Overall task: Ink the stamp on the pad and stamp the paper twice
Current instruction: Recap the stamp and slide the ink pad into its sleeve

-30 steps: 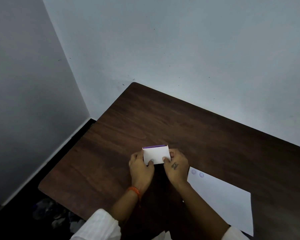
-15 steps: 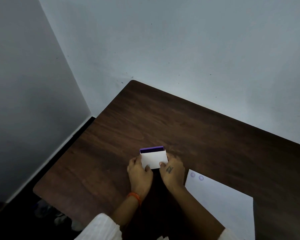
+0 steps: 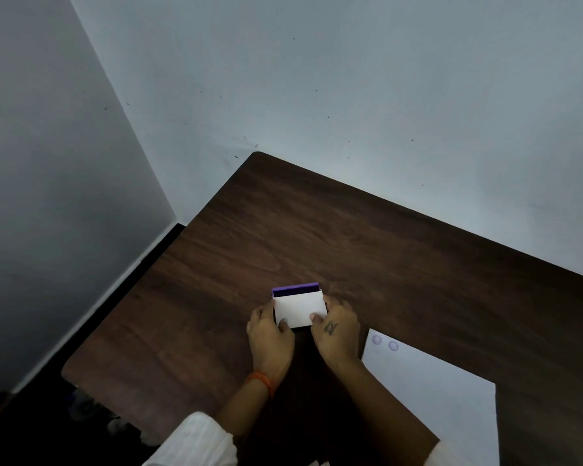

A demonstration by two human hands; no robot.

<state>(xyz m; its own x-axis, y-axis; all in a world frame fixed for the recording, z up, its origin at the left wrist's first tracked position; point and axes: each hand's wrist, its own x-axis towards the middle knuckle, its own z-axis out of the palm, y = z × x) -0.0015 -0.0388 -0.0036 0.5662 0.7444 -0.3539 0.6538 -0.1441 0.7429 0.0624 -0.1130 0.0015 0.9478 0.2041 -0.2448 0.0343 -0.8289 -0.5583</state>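
Note:
The ink pad sits on the dark wooden table: a purple tray with a white lid tilted up over it, so the purple rim shows along the far edge. My left hand grips the lid's left side, thumb on its front. My right hand grips the right side the same way. The white paper lies to the right of my right arm, with two round purple stamp marks near its far left corner. No stamp is in view.
The table stands in a room corner, with grey walls close behind it and to the left. A dark gap of floor with some clutter lies beyond the table's left edge.
The white lid has come lower over the purple tray, and more of the tray's far rim shows. Both hands stay on the lid. The camera has tilted slightly.

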